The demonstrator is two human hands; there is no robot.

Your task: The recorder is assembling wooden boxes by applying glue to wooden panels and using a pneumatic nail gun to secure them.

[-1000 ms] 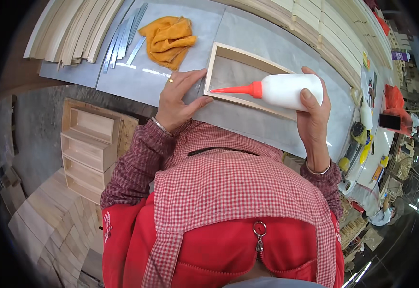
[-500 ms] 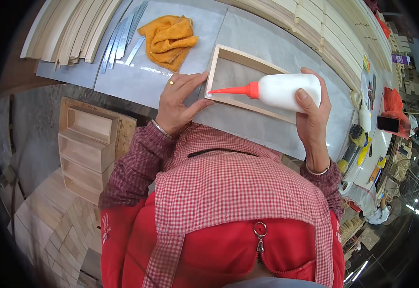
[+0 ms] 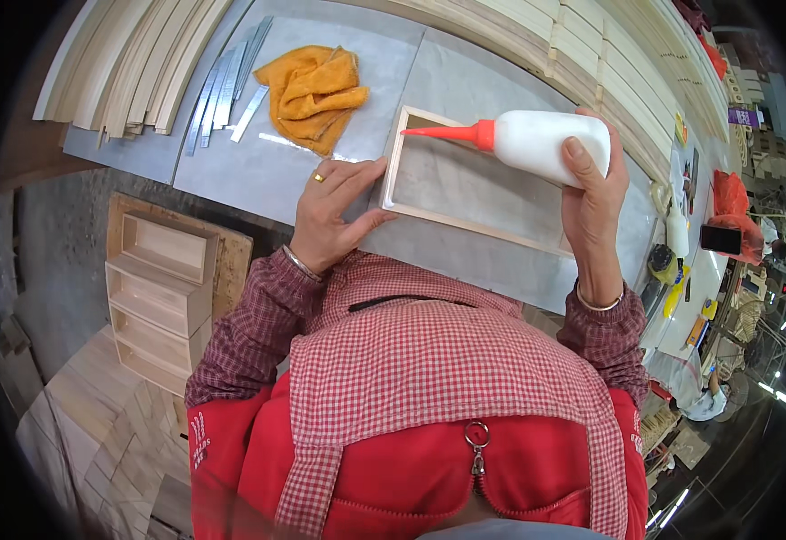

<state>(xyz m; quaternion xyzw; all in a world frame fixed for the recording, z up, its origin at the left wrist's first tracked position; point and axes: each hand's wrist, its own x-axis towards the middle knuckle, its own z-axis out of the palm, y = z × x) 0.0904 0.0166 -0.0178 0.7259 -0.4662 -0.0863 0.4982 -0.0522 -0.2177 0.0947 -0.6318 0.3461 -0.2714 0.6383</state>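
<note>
A shallow rectangular wooden frame (image 3: pixel 478 229) lies on the grey tabletop. My right hand (image 3: pixel 598 193) is wrapped round a white squeeze glue bottle (image 3: pixel 537 142) tipped on its side. Its long red nozzle (image 3: pixel 442 133) points left, the tip at the frame's left end, close to the far corner. Whether the tip touches the wood I cannot tell. A thin whitish line shows along that end, down to the near left corner. My left hand (image 3: pixel 334 211) rests beside the same end, thumb and fingers spread, their tips against the wood.
An orange cloth (image 3: pixel 314 97) lies beyond my left hand, beside thin metal strips (image 3: pixel 222 94). Wooden strips (image 3: pixel 132 67) are stacked far left; more boards (image 3: pixel 582 54) line the back. Small wooden boxes (image 3: pixel 154 297) stand low at left. A phone (image 3: pixel 721 238) and tools sit at right.
The nozzle tip has moved from the frame's near left corner along its left end toward the far corner. My right hand has carried the bottle away from me; my left hand stays at the frame.
</note>
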